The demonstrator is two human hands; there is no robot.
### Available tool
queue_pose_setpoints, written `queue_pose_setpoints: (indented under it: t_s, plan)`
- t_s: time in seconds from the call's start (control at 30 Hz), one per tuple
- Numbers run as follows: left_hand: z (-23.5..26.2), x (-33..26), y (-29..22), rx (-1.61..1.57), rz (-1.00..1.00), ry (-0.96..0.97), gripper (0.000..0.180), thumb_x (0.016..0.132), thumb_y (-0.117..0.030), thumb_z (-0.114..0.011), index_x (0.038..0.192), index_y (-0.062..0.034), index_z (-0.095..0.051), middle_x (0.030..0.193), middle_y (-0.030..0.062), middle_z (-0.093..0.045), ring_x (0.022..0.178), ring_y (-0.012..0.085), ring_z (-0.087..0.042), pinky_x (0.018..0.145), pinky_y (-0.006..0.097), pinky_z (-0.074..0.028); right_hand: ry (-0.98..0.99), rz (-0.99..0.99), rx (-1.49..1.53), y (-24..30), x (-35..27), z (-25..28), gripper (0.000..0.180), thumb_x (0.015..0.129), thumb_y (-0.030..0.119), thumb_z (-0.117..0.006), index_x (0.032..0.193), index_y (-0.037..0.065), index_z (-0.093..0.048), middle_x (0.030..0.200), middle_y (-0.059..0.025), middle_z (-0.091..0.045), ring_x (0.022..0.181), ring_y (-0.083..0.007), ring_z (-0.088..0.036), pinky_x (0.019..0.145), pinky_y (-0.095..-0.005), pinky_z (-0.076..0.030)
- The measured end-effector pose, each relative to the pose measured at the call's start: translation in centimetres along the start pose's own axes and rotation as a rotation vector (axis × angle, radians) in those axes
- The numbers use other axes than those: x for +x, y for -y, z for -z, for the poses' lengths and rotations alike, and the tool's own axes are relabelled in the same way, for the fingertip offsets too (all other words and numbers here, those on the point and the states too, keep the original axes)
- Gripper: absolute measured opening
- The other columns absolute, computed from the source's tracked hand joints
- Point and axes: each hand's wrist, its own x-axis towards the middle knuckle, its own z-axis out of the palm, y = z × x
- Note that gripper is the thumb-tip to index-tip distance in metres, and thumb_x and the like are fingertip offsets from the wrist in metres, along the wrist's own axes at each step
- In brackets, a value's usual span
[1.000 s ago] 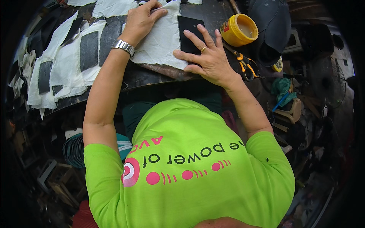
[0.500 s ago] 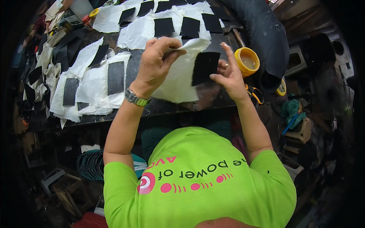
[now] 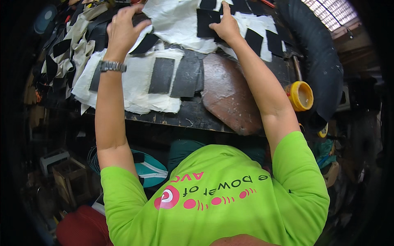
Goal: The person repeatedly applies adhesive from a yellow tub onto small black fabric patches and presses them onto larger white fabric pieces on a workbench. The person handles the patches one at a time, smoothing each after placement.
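A white cloth piece [image 3: 176,28] with a frayed edge lies at the far side of the table, and a black rectangular patch [image 3: 207,22] sits at its right end. Beside the cloth's left edge is my left hand [image 3: 123,33], fingers and thumb apart, a metal-banded watch on the wrist. My right hand [image 3: 227,28] reaches over the patch's right edge, its index finger stretched forward and its thumb at the patch. Nearer to me, more white cloth [image 3: 137,92] carries dark patches, one of them a grey-black rectangle [image 3: 162,76].
A brown board [image 3: 230,90] with a worn surface lies at the table's front edge. On the right are an open yellow jar [image 3: 301,96], a hammer [image 3: 296,67] and a large black roll [image 3: 322,53]. Cloth scraps [image 3: 80,39] are heaped at left.
Both hands have moved forward, carrying the white cloth with its black patch from above the board to the far side. My left hand's pinch has loosened. The brown board now shows.
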Motion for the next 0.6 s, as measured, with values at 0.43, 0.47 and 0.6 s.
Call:
queue_pose_setpoints:
  t_s: [0.43,0.47,0.6]
  plan:
    - [-0.7,-10.4,2.0,-0.41,0.304,0.127,0.081,0.078,-0.018,-0.085,0.148,-0.0062,-0.046,0.142,0.0175,-0.054,0.135,0.0345,-0.05,0.111,0.043,-0.044,0.385,0.823,-0.329,8.8,-3.3,-14.6,0.081,0.085,0.007,-0.067,0.156,0.035,-0.041,0.117,-0.0086,-0.072,0.111,-0.0343,-0.064,0.092,-0.0459,-0.052]
    - [-0.5,-11.2,1.3,-0.409,0.333,0.139,0.084,0.078,-0.016,-0.085,0.15,-0.0058,-0.044,0.143,0.0185,-0.052,0.134,0.0346,-0.05,0.111,0.043,-0.044,0.376,0.774,-0.339,9.3,-3.0,-14.7,0.081,0.085,0.004,-0.066,0.156,0.035,-0.042,0.113,-0.0078,-0.074,0.108,-0.034,-0.066,0.088,-0.0452,-0.054]
    - [-0.6,-13.6,-0.5,-0.421,0.371,0.148,0.096,0.076,-0.013,-0.088,0.154,-0.0036,-0.033,0.147,0.0214,-0.04,0.132,0.0367,-0.048,0.113,0.042,-0.043,0.352,0.686,-0.181,10.7,-1.5,-14.4,0.072,0.088,0.004,-0.062,0.152,0.035,-0.048,0.102,-0.0077,-0.076,0.091,-0.0323,-0.072,0.08,-0.0438,-0.057]
